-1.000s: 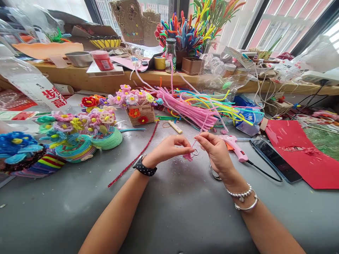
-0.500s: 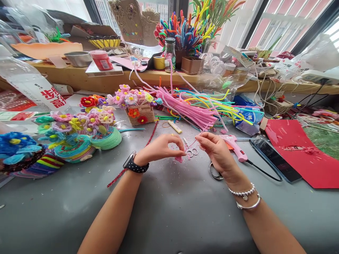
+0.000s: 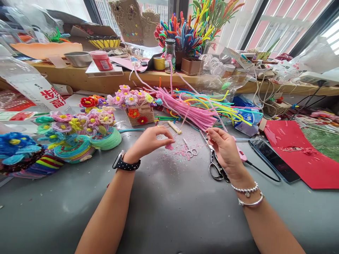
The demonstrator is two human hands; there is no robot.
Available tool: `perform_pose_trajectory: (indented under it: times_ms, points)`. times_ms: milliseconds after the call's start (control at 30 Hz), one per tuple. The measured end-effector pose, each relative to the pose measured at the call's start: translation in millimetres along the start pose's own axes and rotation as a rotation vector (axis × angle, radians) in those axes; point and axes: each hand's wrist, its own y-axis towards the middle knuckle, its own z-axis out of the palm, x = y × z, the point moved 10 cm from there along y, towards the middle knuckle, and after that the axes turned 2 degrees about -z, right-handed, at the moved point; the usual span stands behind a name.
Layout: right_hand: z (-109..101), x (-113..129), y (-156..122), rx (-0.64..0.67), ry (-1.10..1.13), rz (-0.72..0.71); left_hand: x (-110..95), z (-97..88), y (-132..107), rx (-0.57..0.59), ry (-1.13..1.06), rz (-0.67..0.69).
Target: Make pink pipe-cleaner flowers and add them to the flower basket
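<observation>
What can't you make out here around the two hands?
Head view only.
The pink bit in the left hand: too small to tell its shape.
The right hand: curled fingers hide whether its grip holds anything.
The glue gun: mostly hidden behind that hand.
The bottle: cut off by the left edge.

Small scissors (image 3: 191,151) on the table (image 3: 172,211) between left hand (image 3: 149,141) and right hand (image 3: 225,151)

The pink pipe cleaner (image 3: 170,145) ends in a small fuzzy coil, pinched in the fingertips of the left hand (image 3: 149,141) just above the table (image 3: 169,211). Its thin free strand rises, tilted to the right. The large scissors (image 3: 215,170) lie flat with dark handles nearest and blades pointing away, touching the right hand (image 3: 225,150).
</observation>
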Motion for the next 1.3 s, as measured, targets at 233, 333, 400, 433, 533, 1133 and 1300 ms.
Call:
perform_pose_trajectory:
  times_ms: [233, 333, 400, 433, 533, 1133, 1300]
  points:
    - [29, -1, 10, 0.264, -0.57, -0.101, 35, -56.6, -18, -0.528, -0.189, -0.217]
    - [65, -11, 19, 0.444, -0.888, -0.156, 44, -66.1, -27, -0.647, -0.365, -0.24]
    - [86, -16, 31, 0.465, -1.082, -0.225, 47, -68.3, -28, -0.681, -0.446, -0.238]
    - [95, -19, 38, 0.461, -1.18, -0.257, 49, -68.1, -28, -0.686, -0.482, -0.241]
    - [121, -33, 56, 0.468, -1.438, -0.348, 54, -64.9, -27, -0.678, -0.591, -0.255]
    - [132, -44, 17, 0.442, -0.154, 0.033, 54, -70.7, -34, -0.877, -0.829, -0.129]
    - [151, -69, -6, 0.475, 0.21, 0.374, 43, -79.5, -40, -0.959, -0.655, -0.034]
